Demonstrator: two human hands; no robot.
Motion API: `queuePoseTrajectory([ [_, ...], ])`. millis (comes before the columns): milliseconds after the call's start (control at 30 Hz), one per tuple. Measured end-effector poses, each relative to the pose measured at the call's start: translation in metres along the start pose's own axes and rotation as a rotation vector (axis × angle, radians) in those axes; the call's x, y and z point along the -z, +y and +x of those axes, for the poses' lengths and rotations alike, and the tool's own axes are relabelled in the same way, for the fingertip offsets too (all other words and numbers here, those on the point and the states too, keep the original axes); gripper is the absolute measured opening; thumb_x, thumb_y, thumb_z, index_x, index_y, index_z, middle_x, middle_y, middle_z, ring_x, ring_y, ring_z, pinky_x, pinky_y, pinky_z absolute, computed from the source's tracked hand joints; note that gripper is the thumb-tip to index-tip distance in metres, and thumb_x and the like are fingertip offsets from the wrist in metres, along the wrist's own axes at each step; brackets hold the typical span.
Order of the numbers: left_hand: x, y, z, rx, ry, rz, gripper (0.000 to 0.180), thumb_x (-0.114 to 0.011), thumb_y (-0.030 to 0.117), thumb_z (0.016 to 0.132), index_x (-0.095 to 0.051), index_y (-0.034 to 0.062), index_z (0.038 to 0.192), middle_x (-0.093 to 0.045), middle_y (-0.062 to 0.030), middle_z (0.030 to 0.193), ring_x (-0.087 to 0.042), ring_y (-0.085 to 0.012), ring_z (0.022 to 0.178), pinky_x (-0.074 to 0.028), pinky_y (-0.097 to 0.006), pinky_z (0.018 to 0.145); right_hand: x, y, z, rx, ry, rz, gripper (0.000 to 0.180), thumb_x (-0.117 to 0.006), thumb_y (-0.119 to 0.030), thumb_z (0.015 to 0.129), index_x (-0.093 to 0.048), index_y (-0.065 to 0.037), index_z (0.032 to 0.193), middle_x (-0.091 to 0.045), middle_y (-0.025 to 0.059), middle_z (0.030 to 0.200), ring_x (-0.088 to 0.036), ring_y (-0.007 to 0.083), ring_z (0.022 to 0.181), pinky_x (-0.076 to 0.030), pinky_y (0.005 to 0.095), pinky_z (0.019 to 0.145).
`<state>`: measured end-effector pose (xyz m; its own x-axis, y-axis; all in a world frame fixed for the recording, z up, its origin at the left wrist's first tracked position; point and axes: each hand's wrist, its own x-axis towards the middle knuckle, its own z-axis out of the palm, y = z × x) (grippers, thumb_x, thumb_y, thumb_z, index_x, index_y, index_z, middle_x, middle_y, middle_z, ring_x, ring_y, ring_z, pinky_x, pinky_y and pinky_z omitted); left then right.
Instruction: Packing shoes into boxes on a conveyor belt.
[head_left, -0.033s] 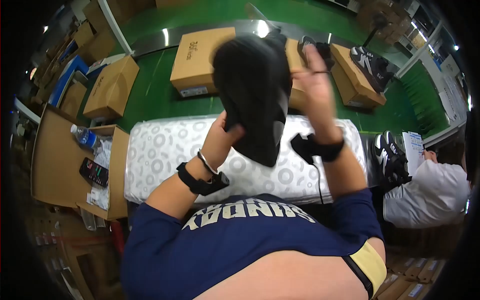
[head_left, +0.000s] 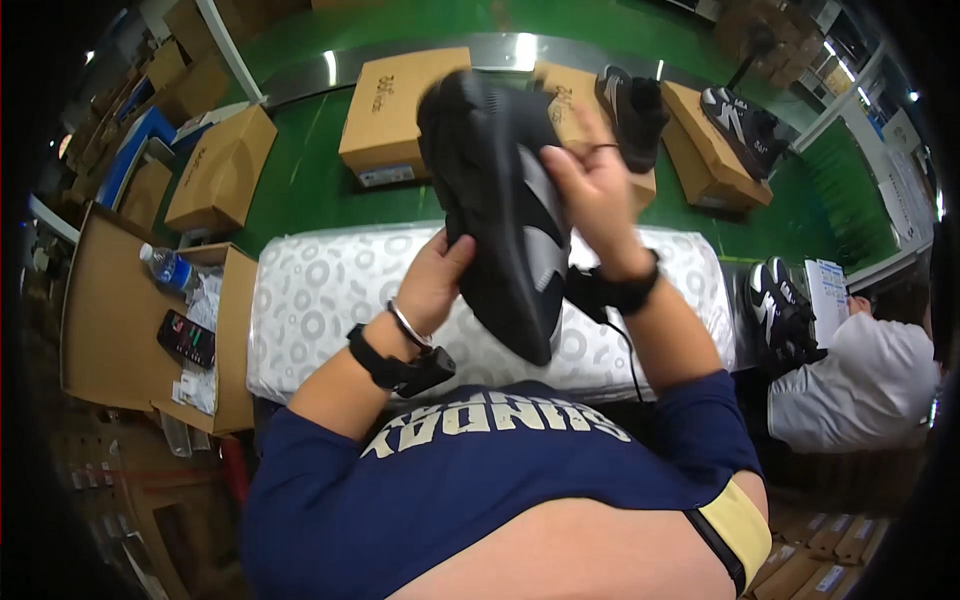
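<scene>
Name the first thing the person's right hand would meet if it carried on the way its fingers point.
Probably the cardboard box beyond the black shoe; the right hand points up and away, though depth is unclear.

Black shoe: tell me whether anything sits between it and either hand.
Nothing visible does. The left hand grips the black shoe at its lower left edge, and the right hand presses on its upper right side, holding it above the patterned white pad.
</scene>
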<state>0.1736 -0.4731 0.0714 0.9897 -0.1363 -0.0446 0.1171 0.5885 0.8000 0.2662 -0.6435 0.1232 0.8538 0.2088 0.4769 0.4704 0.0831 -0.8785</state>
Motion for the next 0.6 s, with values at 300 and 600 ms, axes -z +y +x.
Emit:
queuePoseTrajectory([
  [300, 0.222, 0.030, -0.122, 0.497, 1.300, 1.552, 0.067, -0.054, 0.046, 0.076, -0.036, 0.0051, 0.127, -0.031, -0.0215, 0.132, -0.031, -0.0351, 0.120, -0.027, -0.044, 0.097, -0.046, 0.131, -0.054, -0.566, 0.153, -0.072, 0.026, -0.062, -0.014, 0.075, -0.061, 0.004, 0.092, -0.062, 0.0064, 0.078, -0.054, 0.0110, 0.070, -0.043, 0.0228, 0.065],
  [600, 0.215, -0.002, -0.154, 0.374, 1.224, 2.019, 0.068, -0.047, 0.048, 0.079, -0.037, 0.0003, 0.126, -0.032, -0.0191, 0.132, -0.024, -0.0305, 0.125, -0.019, -0.049, 0.098, -0.034, 0.122, -0.044, -0.501, 0.104, -0.120, 0.032, -0.062, -0.015, 0.076, -0.059, 0.006, 0.100, -0.061, 0.0073, 0.087, -0.055, 0.0110, 0.077, -0.043, 0.0214, 0.072],
])
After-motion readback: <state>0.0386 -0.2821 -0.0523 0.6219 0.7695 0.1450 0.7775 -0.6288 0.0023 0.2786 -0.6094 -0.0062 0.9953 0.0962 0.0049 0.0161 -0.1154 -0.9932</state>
